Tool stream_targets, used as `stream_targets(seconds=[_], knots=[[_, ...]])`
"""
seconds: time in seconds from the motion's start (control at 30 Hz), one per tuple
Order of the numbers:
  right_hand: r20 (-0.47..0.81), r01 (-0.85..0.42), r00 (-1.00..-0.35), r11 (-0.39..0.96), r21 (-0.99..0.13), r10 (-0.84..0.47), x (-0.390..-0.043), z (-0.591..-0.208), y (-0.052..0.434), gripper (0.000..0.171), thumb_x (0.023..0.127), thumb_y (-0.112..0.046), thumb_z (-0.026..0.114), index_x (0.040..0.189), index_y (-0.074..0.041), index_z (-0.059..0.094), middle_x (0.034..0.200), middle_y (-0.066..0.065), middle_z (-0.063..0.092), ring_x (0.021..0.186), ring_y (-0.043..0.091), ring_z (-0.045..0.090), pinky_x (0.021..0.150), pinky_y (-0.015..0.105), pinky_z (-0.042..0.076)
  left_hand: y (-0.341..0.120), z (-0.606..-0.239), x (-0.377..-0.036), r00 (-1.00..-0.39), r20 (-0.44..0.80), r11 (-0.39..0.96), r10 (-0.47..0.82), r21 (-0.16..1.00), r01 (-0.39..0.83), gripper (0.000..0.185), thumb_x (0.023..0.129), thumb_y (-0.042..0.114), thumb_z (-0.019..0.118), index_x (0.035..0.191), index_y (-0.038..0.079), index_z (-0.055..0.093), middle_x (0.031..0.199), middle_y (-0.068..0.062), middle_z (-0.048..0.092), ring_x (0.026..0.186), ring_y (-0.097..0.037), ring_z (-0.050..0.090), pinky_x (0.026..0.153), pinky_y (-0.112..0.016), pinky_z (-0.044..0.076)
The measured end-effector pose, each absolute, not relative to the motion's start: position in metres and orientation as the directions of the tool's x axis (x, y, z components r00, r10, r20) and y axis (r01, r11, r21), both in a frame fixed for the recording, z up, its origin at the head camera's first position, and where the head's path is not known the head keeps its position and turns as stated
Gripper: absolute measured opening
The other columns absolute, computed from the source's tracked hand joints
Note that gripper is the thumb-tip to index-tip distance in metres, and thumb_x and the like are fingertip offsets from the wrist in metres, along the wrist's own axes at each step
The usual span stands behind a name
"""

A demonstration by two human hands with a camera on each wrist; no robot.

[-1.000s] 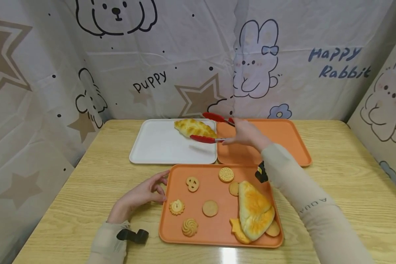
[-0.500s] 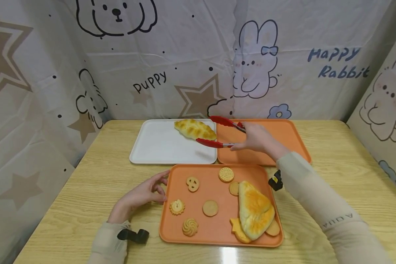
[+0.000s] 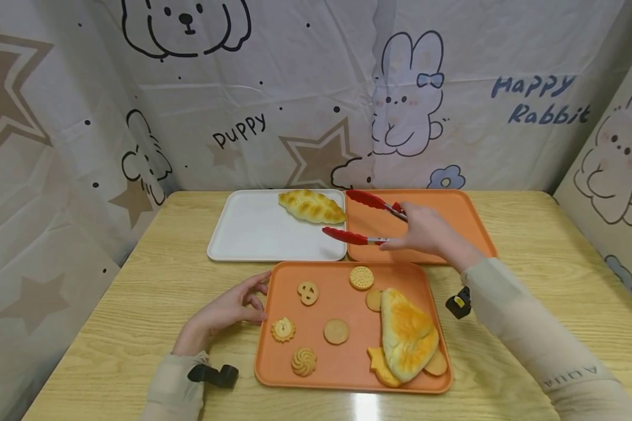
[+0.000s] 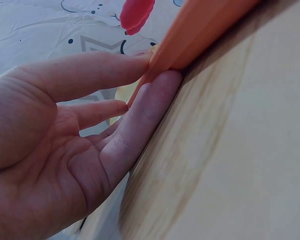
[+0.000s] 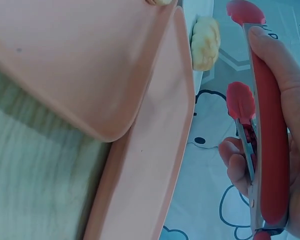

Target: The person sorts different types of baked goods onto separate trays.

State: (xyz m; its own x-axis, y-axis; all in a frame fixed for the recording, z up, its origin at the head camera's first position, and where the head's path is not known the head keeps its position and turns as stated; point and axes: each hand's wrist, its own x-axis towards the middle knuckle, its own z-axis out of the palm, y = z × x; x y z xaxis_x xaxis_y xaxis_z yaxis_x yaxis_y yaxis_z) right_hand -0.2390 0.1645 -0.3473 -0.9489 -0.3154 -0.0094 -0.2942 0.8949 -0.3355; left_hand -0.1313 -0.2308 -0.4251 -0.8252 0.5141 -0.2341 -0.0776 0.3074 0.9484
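My right hand (image 3: pixel 413 229) grips red tongs (image 3: pixel 366 219) over the left end of the far orange tray (image 3: pixel 453 207). The tongs' arms are spread and hold nothing. In the right wrist view my fingers wrap the red tongs (image 5: pixel 266 150). A golden braided bread (image 3: pixel 312 206) lies at the back right of the white tray (image 3: pixel 253 231), just left of the tong tips. My left hand (image 3: pixel 230 307) rests on the table, its straight fingers (image 4: pixel 140 117) touching the left rim of the near orange tray (image 4: pixel 190 35).
The near orange tray (image 3: pixel 347 365) holds several cookies, such as a round one (image 3: pixel 361 278), and a large flat bread (image 3: pixel 406 334). All three trays sit close together on a wooden table (image 3: pixel 137 280). Printed cloth walls surround the table.
My right hand has drawn the spread tongs to the right, away from the braided bread, which stays on the white tray. My left hand has not moved.
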Motion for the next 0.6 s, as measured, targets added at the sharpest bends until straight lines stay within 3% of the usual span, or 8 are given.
stream_targets(seconds=[0.13,0.37,0.6], knots=[[-0.003,-0.293,-0.950,0.898,-0.329,-0.312,-0.231,-0.348,0.171,0.111,0.052,-0.075,0.067,0.127,0.002,0.041,0.116,0.020,0.055,0.098,0.033,0.055,0.082,0.049,0.047,-0.231,-0.425,-0.132,-0.825,-0.230,0.300,0.516,0.951,-0.077,0.086,0.079,0.004,0.067,0.146,0.010,0.015,0.124,-0.020,0.030,0.084,-0.016,0.053,0.067,-0.026,0.051],[0.009,-0.314,-0.945,0.896,-0.315,-0.328,-0.217,-0.349,0.183,0.102,0.057,-0.069,0.069,0.124,0.003,0.041,0.110,0.020,0.056,0.093,0.032,0.055,0.080,0.048,0.047,-0.231,-0.423,-0.131,-0.831,-0.232,0.299,0.506,0.951,-0.083,0.086,0.078,0.003,0.068,0.146,0.010,0.016,0.123,-0.019,0.030,0.083,-0.016,0.053,0.068,-0.027,0.052],[0.002,-0.301,-0.947,0.883,-0.359,-0.322,-0.197,-0.351,0.189,0.089,0.053,-0.074,0.067,0.104,-0.003,0.048,0.085,0.010,0.053,0.074,0.023,0.048,0.061,0.032,0.042,-0.231,-0.423,-0.131,-0.829,-0.237,0.302,0.507,0.949,-0.087,0.086,0.079,0.003,0.067,0.146,0.010,0.015,0.124,-0.020,0.031,0.084,-0.016,0.053,0.068,-0.027,0.051]])
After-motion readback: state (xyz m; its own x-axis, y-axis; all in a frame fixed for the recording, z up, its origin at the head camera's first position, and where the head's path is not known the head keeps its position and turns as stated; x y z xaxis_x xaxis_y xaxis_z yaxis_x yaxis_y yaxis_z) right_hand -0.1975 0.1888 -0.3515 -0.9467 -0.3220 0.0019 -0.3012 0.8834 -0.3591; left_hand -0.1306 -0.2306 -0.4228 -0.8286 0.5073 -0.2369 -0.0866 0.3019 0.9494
